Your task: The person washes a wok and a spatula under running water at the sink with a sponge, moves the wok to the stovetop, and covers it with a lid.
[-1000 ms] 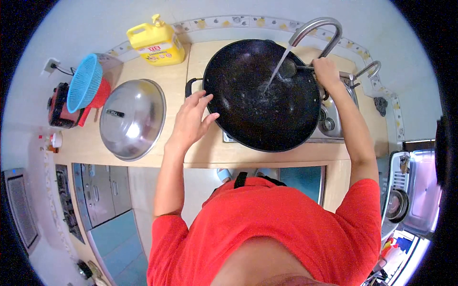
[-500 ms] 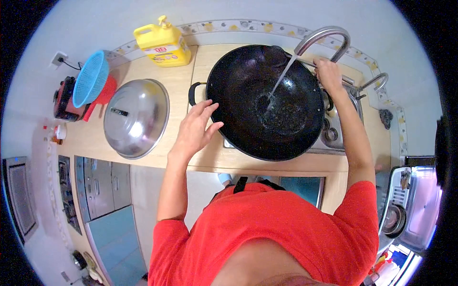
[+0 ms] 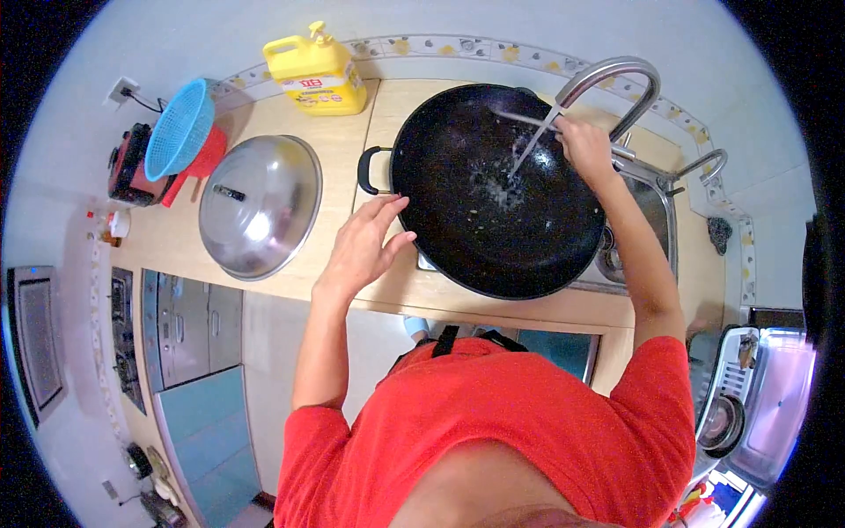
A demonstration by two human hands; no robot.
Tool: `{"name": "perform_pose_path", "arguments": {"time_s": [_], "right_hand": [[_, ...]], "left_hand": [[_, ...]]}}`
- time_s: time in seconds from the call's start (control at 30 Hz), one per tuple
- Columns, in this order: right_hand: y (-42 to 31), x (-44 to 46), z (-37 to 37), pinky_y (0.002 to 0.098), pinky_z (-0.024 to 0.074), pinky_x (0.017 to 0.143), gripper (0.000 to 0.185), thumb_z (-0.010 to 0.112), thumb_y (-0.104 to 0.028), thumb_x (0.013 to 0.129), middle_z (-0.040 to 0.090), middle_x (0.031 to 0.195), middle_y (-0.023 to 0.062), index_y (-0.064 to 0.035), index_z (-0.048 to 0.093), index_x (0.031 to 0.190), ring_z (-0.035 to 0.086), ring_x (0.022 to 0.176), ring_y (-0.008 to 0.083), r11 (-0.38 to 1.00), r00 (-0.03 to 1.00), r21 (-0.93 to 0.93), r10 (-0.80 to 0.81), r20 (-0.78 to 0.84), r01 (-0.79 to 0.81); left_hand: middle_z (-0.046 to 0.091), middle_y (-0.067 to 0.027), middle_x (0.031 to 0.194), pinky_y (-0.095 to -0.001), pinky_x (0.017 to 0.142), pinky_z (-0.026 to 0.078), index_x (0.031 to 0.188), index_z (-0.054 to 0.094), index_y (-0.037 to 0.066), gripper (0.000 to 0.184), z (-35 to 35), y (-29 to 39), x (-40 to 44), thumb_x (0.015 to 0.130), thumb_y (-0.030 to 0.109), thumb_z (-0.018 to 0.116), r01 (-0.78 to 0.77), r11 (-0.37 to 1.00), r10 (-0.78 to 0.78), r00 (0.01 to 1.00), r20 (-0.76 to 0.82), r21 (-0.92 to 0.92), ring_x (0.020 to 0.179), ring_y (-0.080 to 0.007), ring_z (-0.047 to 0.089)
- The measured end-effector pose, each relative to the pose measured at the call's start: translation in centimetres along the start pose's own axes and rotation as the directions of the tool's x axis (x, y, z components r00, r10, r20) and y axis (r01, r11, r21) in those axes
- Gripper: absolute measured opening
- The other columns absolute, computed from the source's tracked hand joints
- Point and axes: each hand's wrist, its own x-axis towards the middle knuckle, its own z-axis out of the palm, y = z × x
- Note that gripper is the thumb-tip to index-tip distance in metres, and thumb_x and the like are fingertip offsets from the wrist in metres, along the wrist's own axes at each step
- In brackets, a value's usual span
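Observation:
A large black wok rests over the counter and sink edge, and a stream of water from the curved metal faucet splashes into it. My right hand is closed round the handle of a metal ladle at the wok's upper right; the ladle's far end is blurred against the dark inside. At the wok's left rim, below its loop handle, my left hand has its fingers apart, with the fingertips at the rim.
Left of the wok a domed metal lid lies on the counter. Behind stands a yellow jug. A blue basket is farther left. The sink and a smaller tap are at the right.
My right hand has moved left over the wok's rim with the ladle, whose handle now points into the wok at another angle. My left hand remains by the left rim. The view has shifted slightly.

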Motion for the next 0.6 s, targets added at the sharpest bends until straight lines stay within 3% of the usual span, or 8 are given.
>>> {"name": "perform_pose_path", "arguments": {"time_s": [0.07,0.1,0.23,0.37,0.6], "right_hand": [[0.0,0.6,1.1,0.0429,0.0478,0.06,0.01,0.055,-0.01,0.074,0.059,0.079,0.0112,-0.0081,0.056,0.083,0.061,0.074,0.0314,0.998,0.993,-0.023,0.055,-0.101,-0.057],[-0.9,0.9,0.9,0.041,0.0478,0.061,0.009,0.054,-0.01,0.074,0.058,0.08,0.0094,-0.0088,0.056,0.083,0.06,0.074,0.0293,0.997,0.995,-0.037,0.068,-0.071,-0.071],[-3.1,0.3,0.7,0.0338,0.0463,0.066,0.011,0.054,-0.009,0.071,0.054,0.079,0.0042,-0.0104,0.055,0.082,0.056,0.079,0.0224,0.969,0.962,-0.005,-0.246,-0.121,0.248],[-2.4,-1.7,-1.6,0.0332,0.0454,0.068,0.009,0.053,-0.01,0.071,0.054,0.078,0.0032,-0.012,0.055,0.079,0.056,0.081,0.0202,0.918,0.922,-0.087,-0.385,0.049,0.388],[-0.9,-1.9,-1.3,0.0405,0.0499,0.063,0.009,0.053,-0.008,0.073,0.06,0.084,0.0108,-0.0068,0.057,0.081,0.061,0.075,0.0294,0.979,0.993,-0.203,0.011,0.119,0.013]], "left_hand": [[0.054,-0.0155,0.115,-0.038,0.089,0.043,0.117,0.051,0.006,0.044,0.0,0.0,-0.2,0.078,0.023,0.064,0.014,1.0,-0.013,1.0,0.026,-0.011,0.105,-0.0325,0.052],[0.054,-0.0156,0.115,-0.038,0.089,0.043,0.117,0.051,0.006,0.044,-0.1,0.0,-0.3,0.078,0.023,0.064,0.007,1.0,-0.006,1.0,0.023,-0.012,0.105,-0.0327,0.052],[0.054,-0.016,0.114,-0.0383,0.087,0.043,0.117,0.051,0.006,0.044,-0.3,0.0,-0.7,0.079,0.022,0.063,-0.013,1.0,0.013,1.0,0.02,-0.003,0.102,-0.0335,0.053],[0.055,-0.0162,0.112,-0.0386,0.086,0.044,0.117,0.05,0.005,0.043,-0.5,0.1,-0.7,0.079,0.022,0.063,-0.032,0.999,0.032,0.999,0.012,-0.034,0.102,-0.0341,0.053],[0.056,-0.0157,0.11,-0.0383,0.085,0.045,0.115,0.051,0.005,0.042,0.1,0.1,-0.8,0.078,0.021,0.063,-0.079,0.996,0.079,0.997,0.005,-0.033,0.1,-0.0333,0.054]]}}
